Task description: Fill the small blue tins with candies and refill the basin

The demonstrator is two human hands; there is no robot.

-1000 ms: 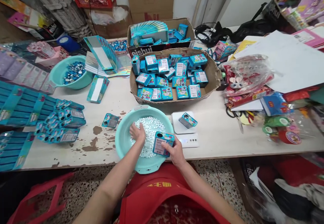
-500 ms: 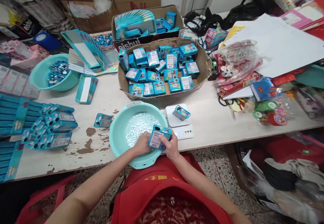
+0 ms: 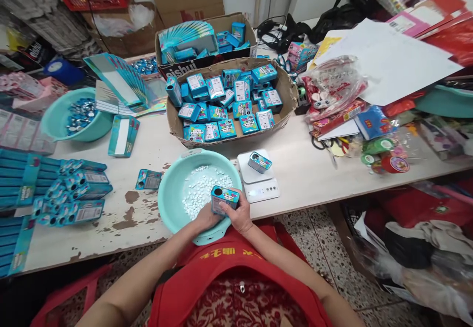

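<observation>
My right hand [image 3: 240, 214] grips a small blue candy box [image 3: 223, 200] over the turquoise basin [image 3: 170, 195]. A dark round hole shows in the box's top. White candies [image 3: 197, 191] lie spread across the basin floor. Low in the basin, my left hand [image 3: 207, 217] is beside the held box, its fingers mostly hidden behind the box and among the candies. Right of the basin, another open-topped candy box [image 3: 260, 162] rests tilted on a white scale [image 3: 254, 175]. One more box [image 3: 148, 179] lies just left of the basin.
Behind the basin stands a cut cardboard carton [image 3: 236, 138] full of blue boxes. A bowl of shiny blue pieces [image 3: 105, 125] and stacked blue boxes [image 3: 83, 194] occupy the left. Scissors [image 3: 322, 143], plastic bags and white paper [image 3: 388, 60] cover the right side. The table edge [image 3: 295, 207] runs in front.
The held box has tipped more upright, showing more of its top, and shifted slightly left and down with my right hand. My left hand stays low in the basin. The whole view has shifted slightly.
</observation>
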